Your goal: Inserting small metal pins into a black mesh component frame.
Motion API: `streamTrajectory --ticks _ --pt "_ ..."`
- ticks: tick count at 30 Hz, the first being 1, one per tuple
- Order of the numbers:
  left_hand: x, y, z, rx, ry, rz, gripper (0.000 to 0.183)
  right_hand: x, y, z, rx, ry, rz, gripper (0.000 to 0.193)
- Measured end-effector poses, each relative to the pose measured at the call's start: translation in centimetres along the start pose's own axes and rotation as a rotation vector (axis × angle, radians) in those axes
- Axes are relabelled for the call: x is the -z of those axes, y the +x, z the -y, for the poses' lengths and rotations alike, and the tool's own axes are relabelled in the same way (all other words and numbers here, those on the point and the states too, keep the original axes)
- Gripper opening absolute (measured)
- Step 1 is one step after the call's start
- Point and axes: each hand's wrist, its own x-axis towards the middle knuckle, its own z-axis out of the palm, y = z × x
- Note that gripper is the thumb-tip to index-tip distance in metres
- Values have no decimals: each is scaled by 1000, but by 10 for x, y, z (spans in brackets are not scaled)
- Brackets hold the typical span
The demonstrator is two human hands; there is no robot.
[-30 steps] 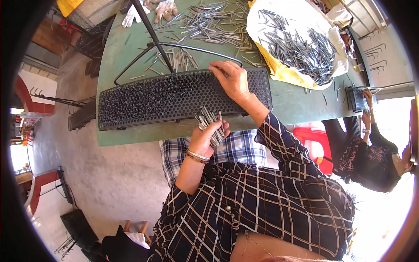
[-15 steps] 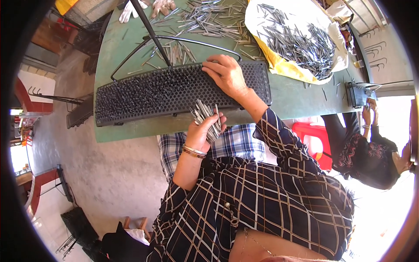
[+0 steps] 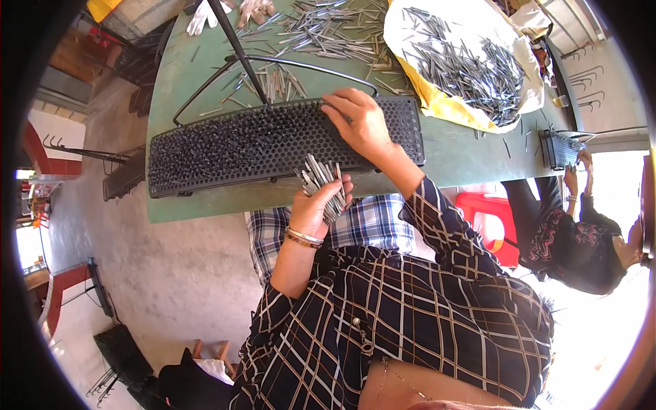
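Observation:
A bundle of thin grey metal-like strips (image 3: 316, 175) is gripped in my left hand (image 3: 307, 210), just off the near edge of the perforated tray. My right hand (image 3: 363, 128) rests over the right half of this long black perforated tray (image 3: 402, 130), fingers bent down toward its far edge. Whatever lies between those fingertips is hidden. Many short dark ends stick up from the holes across the tray's left and middle; toward the right the holes show bare. A black metal rod frame (image 3: 239, 58) rises behind the tray.
Loose strips (image 3: 328, 34) are scattered over the far part of the green table (image 3: 465, 160). A white and yellow sack (image 3: 437, 113) heaped with strips lies at the far right. White gloves (image 3: 203, 17) sit far left. A red stool (image 3: 506, 222) and another person (image 3: 574, 239) are on the right.
My right hand has shifted slightly to the right over the tray. My left hand keeps its hold on the bundle, almost unmoved. The other person's hands have moved a little.

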Motion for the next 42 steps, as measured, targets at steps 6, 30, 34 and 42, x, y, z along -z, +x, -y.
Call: streamTrajectory --ticks 6,30,34,42 --pt "-4 0 -2 -84 -70 -36 19 43 -20 34 -544 571 642 23" --pt "-3 1 6 10 -50 7 22 5 2 -25 -491 377 28 20" --pt "-2 3 5 17 -46 18 21 5 -1 -23 -553 371 83 18" --pt "1 5 7 35 -14 38 22 2 -8 -18 -565 370 67 19"
